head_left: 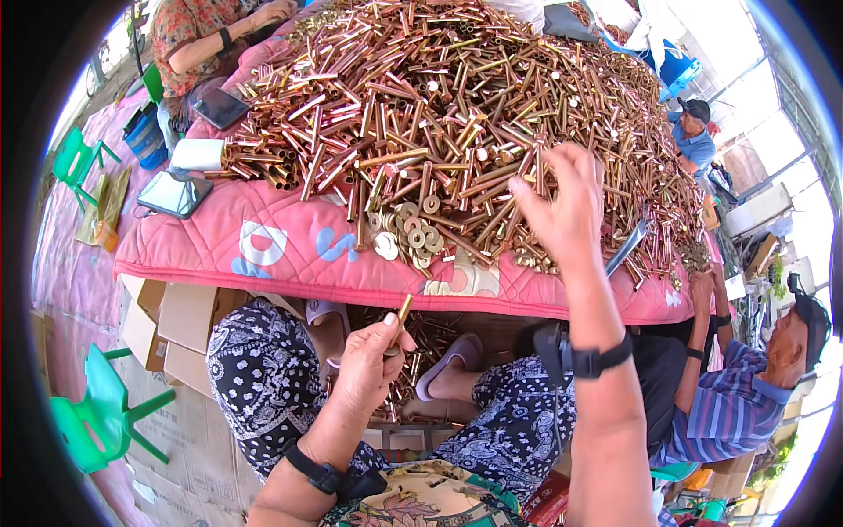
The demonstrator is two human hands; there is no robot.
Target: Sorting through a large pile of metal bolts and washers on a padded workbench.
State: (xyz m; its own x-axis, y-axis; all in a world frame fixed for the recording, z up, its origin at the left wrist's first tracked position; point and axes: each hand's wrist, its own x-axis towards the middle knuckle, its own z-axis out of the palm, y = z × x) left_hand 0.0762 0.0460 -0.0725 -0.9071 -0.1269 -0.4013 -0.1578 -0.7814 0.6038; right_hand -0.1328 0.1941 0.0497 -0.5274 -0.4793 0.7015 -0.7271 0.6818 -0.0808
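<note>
Tube (405,308) stood pinched in left hand (369,358), probably leaving top exposed; right hand (571,215) hung unclenched near metal pile (395,110).

place: makeshift workshop | signs: heaped metal tubes (457,114), quilt-covered table (303,233), co-workers (729,417) around it

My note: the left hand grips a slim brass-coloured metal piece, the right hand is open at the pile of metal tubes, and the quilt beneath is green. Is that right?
One slip: the quilt beneath the pile is pink, not green; the head view shows it. The rest stands: left hand gripping the slim brass-coloured piece, right hand open at the pile.
</note>
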